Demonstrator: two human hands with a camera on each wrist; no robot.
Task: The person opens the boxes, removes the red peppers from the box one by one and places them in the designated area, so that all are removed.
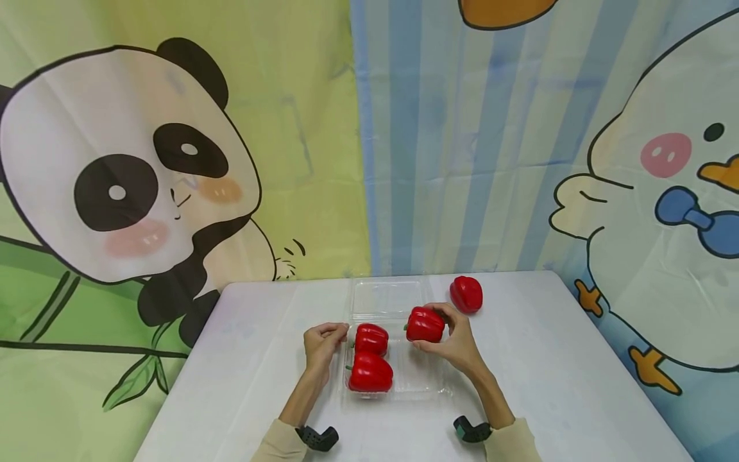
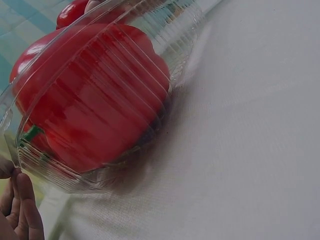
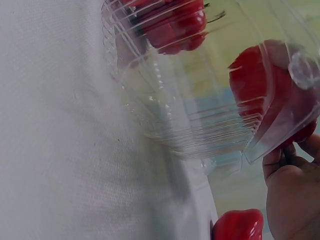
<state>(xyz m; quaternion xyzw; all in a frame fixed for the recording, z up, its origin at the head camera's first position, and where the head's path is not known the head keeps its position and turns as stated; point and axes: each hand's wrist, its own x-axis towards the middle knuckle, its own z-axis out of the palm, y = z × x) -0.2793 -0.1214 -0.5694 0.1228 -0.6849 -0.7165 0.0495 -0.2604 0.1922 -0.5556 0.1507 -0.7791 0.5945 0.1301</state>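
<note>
Left hand (image 1: 323, 346): pinches the box (image 1: 418, 380) rim, probably to steady it.
Right hand (image 1: 460, 343): holds a pepper (image 1: 424, 325) by its stemless end, above the box.

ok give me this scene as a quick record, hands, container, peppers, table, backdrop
left hand: pinches the left edge of the clear container
right hand: holds a red pepper at the container's right half; contact with its floor unclear
lid: open, on the far side
peppers inside, left side: near pepper, far pepper
loose pepper: on the table, beyond the held one
table: white
backdrop: cartoon panda, cartoon bird
</note>
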